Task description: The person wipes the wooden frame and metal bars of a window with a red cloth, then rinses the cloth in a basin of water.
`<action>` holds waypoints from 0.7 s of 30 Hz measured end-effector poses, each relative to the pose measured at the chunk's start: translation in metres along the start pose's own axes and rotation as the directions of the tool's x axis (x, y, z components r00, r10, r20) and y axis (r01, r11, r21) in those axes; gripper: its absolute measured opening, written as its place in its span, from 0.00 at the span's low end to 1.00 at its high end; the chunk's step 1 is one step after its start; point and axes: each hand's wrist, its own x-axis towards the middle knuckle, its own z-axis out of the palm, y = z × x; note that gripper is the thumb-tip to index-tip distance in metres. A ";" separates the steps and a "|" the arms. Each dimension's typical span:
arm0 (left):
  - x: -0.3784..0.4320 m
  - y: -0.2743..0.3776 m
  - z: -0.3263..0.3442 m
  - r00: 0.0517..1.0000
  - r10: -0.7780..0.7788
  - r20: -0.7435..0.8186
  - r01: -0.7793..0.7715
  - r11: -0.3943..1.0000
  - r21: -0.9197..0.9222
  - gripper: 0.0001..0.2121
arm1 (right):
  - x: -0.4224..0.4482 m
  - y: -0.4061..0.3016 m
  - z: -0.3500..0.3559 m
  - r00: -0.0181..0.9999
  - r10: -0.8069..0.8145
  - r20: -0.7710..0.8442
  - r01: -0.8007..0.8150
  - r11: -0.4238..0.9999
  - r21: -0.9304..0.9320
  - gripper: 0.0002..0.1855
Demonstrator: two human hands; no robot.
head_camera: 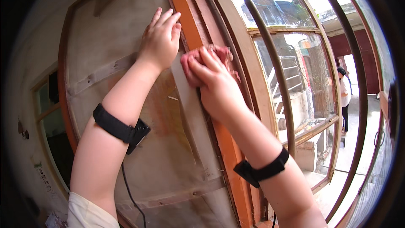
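My right hand [215, 76] presses a crumpled pink cloth [190, 69] against the orange-painted wooden frame post [186, 15]. The cloth bunches out past the fingertips and covers a stretch of the post. Up and to the left, my left hand [161, 38] has its fingers spread and holds nothing. Its palm faces a screen panel [133, 3] covered in pale sheeting, and the fingertips reach close to the post's left edge. Whether that palm touches the panel cannot be told. A black strap with a small device sits on each forearm.
Dark vertical bars [280, 57] stand right of the post. Beyond them an opened wooden casement window [297, 28] with glass panes swings outward. A person [345, 91] stands outside in the yard. A black cable [128, 183] hangs below my left forearm.
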 end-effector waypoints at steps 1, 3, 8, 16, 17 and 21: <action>0.007 0.000 0.006 1.000 -0.003 -0.018 0.003 1.000 -0.006 0.17 | -0.016 -0.006 -0.005 1.000 0.014 0.027 -0.013 0.999 -0.039 0.24; 0.012 0.005 0.016 0.999 -0.003 -0.032 0.002 1.000 -0.025 0.18 | -0.048 -0.017 -0.016 0.994 0.056 0.093 -0.051 0.997 -0.051 0.26; 0.013 0.034 0.021 0.978 -0.079 0.193 0.032 0.971 0.238 0.24 | -0.123 -0.049 -0.052 0.958 0.171 0.232 -0.171 0.985 -0.023 0.29; 0.003 0.043 0.031 0.943 -0.170 0.286 0.018 0.884 0.467 0.31 | -0.256 -0.089 -0.098 0.863 0.300 0.407 -0.318 0.948 -0.024 0.29; 0.001 0.041 0.032 0.948 -0.161 0.274 0.017 0.887 0.462 0.31 | -0.273 -0.095 -0.103 0.855 0.312 0.414 -0.329 0.944 -0.031 0.29; -0.011 0.055 0.026 0.955 -0.138 0.264 0.027 0.922 0.386 0.29 | -0.329 -0.115 -0.141 0.782 0.363 0.507 -0.362 0.926 -0.106 0.20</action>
